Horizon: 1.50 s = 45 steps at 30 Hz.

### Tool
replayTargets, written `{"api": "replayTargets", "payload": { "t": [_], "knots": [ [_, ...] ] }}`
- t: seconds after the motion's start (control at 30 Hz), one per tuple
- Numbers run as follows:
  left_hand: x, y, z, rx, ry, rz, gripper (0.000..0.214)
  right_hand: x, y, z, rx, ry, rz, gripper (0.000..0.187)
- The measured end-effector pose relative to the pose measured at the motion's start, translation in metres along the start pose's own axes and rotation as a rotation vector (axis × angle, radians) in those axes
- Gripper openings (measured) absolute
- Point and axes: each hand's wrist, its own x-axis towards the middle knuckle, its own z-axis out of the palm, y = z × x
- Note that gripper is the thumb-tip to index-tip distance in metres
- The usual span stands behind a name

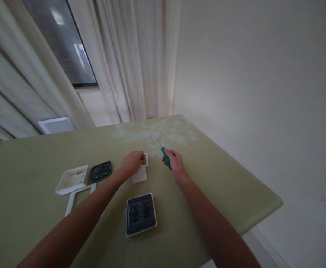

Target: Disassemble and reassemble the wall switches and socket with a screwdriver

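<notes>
Cream curtains (129,59) hang in long folds at the back of the room, beside a dark window (62,41) that shows faint reflections of lights, and a plain pale wall (249,74) fills the right side. Below them a table (235,182) runs away from the camera under an olive-green cloth, with a pale leaf pattern (163,132) printed across its far end. A white panel (57,124) shows just past the table's far left edge. The left hand (132,162) lies near the middle of the table with its fingers curled down over the far end of a small white plate (140,175), which lies flat on the cloth; whether the hand pinches the plate or only presses on it cannot be told. Just to its right, and apart from it, the right hand (174,162) is closed around the green handle of a screwdriver (165,157), whose thin metal shaft points up and away over the leaf pattern. Left of the left hand lie a black module (101,170) and a white back box (72,179), with a white frame (79,197) just in front of them. Between the two forearms, nearer the camera, a switch unit (140,214) lies with its dark back upward inside a white rim. Any marking on these parts is too small to read.
</notes>
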Motion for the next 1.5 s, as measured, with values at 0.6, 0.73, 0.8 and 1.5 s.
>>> {"api": "replayTargets", "payload": {
  "t": [0.6, 0.73, 0.8, 1.5],
  "knots": [
    [-0.136, 0.007, -0.018, -0.579, 0.293, 0.196, 0.02, -0.012, -0.002, 0.004, -0.071, -0.033, -0.01, 0.048],
    [-0.183, 0.009, 0.002, -0.833, 0.376, 0.083, 0.014, -0.024, -0.006, 0.013, -0.102, -0.112, -0.036, 0.046],
    [-0.188, 0.01, 0.008, -0.888, 0.324, 0.098, 0.012, -0.032, -0.01, 0.018, -0.124, -0.171, -0.053, 0.044],
    [-0.194, 0.001, -0.004, -0.686, 0.121, 0.409, 0.018, -0.052, -0.011, 0.024, -0.181, -0.362, -0.064, 0.034]
  ]
}}
